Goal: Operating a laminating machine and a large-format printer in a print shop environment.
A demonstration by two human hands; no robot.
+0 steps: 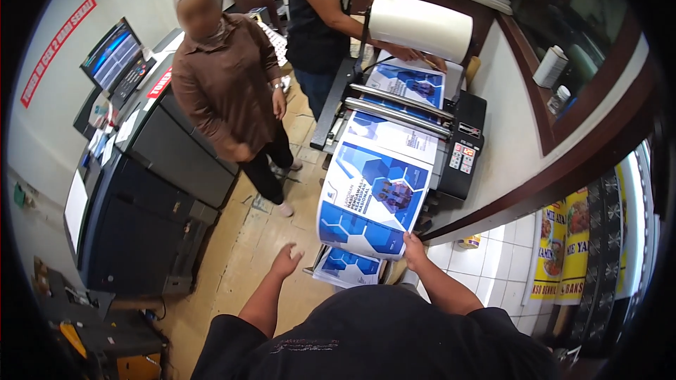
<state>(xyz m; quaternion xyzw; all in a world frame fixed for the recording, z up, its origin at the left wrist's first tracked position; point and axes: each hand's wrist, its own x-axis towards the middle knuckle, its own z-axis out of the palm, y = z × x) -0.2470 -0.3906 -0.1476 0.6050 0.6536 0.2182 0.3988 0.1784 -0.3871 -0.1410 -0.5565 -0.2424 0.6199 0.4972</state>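
A long printed sheet (377, 190) in blue and white, with hexagon shapes, comes out of a roll laminator (461, 162) and curves down toward me. Its lower right corner is pinched by my right hand (414, 248). My left hand (286, 260) hovers to the left of the sheet, touching nothing, its fingers apart. Just below the hanging end lies a stack of similar blue printed sheets (346, 267), partly covered by it. On top of the laminator sits a large roll of film (421, 26), behind the metal rollers (398, 109).
A co-worker in black (325, 28) reaches over the laminator's far side, hands at another sheet. A second person in brown (220, 74) stands to the left. A large dark printer (151, 218) with a monitor (113, 55) lines the left wall. A wall with a window frame (524, 91) borders the right.
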